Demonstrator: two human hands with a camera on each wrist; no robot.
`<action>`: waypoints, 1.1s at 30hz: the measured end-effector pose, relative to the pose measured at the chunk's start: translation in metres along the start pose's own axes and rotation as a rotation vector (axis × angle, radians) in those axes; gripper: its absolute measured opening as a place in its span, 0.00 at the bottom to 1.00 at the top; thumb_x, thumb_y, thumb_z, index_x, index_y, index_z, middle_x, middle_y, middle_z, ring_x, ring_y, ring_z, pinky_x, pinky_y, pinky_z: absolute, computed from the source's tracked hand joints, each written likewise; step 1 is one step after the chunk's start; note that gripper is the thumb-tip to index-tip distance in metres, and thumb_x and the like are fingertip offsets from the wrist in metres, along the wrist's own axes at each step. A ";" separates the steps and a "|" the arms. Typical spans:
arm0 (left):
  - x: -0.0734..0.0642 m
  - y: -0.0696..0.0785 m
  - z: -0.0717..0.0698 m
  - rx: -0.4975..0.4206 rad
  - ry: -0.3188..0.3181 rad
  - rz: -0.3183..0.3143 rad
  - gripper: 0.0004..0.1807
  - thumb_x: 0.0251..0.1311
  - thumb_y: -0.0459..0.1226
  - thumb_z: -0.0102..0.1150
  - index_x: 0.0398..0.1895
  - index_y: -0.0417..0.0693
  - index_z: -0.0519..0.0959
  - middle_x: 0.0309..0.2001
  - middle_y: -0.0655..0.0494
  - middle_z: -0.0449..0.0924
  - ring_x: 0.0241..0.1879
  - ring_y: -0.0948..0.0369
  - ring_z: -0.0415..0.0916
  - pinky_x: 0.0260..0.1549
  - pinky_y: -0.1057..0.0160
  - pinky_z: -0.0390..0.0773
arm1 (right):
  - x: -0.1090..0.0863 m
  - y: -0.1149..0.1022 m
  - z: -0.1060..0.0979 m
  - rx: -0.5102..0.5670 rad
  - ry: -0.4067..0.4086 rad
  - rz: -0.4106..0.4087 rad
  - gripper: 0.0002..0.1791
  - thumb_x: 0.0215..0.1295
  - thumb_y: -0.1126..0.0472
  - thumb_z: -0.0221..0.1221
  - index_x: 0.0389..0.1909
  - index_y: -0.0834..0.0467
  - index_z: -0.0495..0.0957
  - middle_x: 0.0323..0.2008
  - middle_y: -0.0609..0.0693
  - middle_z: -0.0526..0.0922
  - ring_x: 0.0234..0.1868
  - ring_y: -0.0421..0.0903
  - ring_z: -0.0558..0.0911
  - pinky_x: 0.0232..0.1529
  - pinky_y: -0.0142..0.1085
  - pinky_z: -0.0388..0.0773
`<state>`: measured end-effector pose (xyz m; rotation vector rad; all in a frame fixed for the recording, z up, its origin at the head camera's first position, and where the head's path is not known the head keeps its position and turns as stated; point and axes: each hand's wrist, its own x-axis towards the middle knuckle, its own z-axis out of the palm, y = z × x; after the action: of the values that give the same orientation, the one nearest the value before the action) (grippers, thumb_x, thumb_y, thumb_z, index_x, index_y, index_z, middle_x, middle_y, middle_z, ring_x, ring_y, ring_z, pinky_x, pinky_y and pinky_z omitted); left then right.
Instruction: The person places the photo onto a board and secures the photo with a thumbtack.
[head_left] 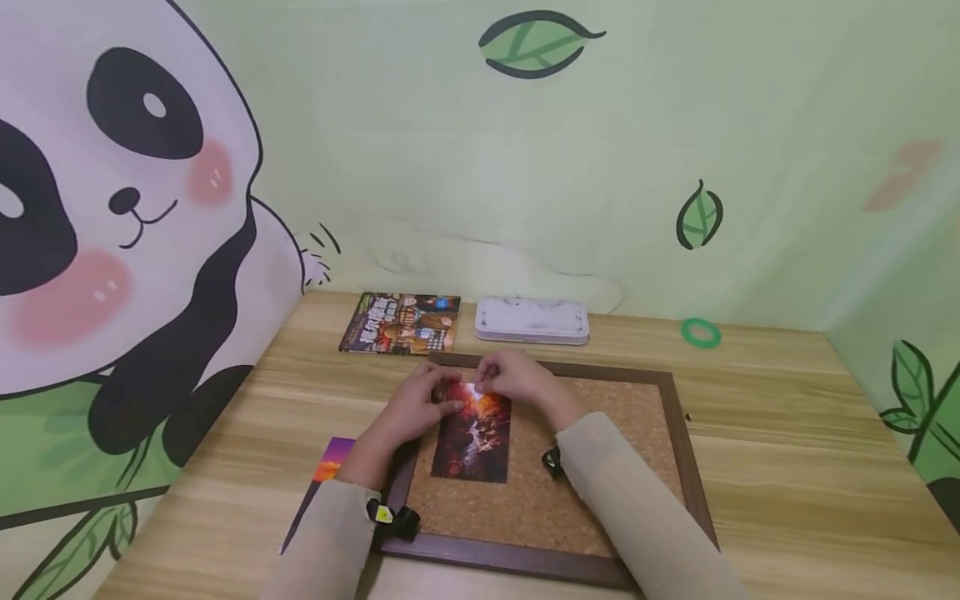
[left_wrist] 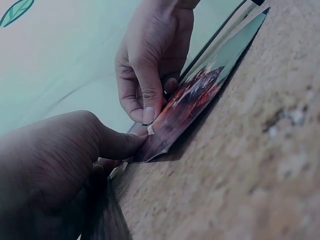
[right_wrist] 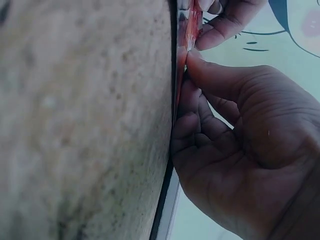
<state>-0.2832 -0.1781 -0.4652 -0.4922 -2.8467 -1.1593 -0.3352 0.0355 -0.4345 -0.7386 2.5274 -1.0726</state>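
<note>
A photo card (head_left: 474, 442) with a red, orange and dark picture lies upright on the left part of a framed cork board (head_left: 555, 517). My left hand (head_left: 414, 406) holds its upper left corner, thumb on the picture; in the left wrist view that thumb (left_wrist: 125, 144) presses near the corner. With curled fingers, my right hand (head_left: 513, 377) pinches at the card's top edge, close beside the left. In the right wrist view the right thumb (right_wrist: 215, 75) meets the card's edge. A small pale bit (left_wrist: 151, 129) shows between the thumbs; its kind is unclear.
Behind the board lie a comic-style booklet (head_left: 401, 323) and a white marbled case (head_left: 532, 321). A green ring (head_left: 701, 333) sits at the back right. Partly under the left forearm is a purple and orange picture card (head_left: 327, 467). A tiny dark object (head_left: 688, 417) lies right of the frame.
</note>
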 end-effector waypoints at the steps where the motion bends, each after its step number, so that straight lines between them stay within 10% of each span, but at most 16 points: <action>1: 0.000 0.000 -0.001 0.002 0.001 0.002 0.22 0.59 0.39 0.72 0.57 0.46 0.80 0.44 0.52 0.71 0.37 0.57 0.68 0.37 0.57 0.71 | 0.000 -0.001 0.000 0.001 0.004 0.005 0.03 0.62 0.66 0.67 0.36 0.61 0.84 0.29 0.47 0.82 0.30 0.41 0.77 0.35 0.32 0.74; 23: 0.009 0.003 0.001 0.016 0.011 0.009 0.23 0.60 0.40 0.71 0.57 0.47 0.80 0.44 0.53 0.71 0.38 0.57 0.68 0.37 0.57 0.71 | 0.005 -0.002 -0.006 -0.088 0.030 0.033 0.03 0.60 0.67 0.66 0.34 0.58 0.83 0.28 0.46 0.82 0.30 0.42 0.77 0.33 0.32 0.73; 33: -0.009 0.045 -0.036 0.168 0.002 0.017 0.38 0.57 0.38 0.73 0.70 0.43 0.67 0.62 0.42 0.64 0.54 0.47 0.71 0.51 0.46 0.76 | -0.019 -0.016 -0.029 -0.066 0.133 -0.197 0.04 0.71 0.57 0.61 0.39 0.53 0.82 0.32 0.43 0.82 0.35 0.40 0.79 0.39 0.36 0.77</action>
<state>-0.2644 -0.1748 -0.4102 -0.5038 -2.8979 -0.9070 -0.3270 0.0533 -0.4022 -0.9824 2.6574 -1.1397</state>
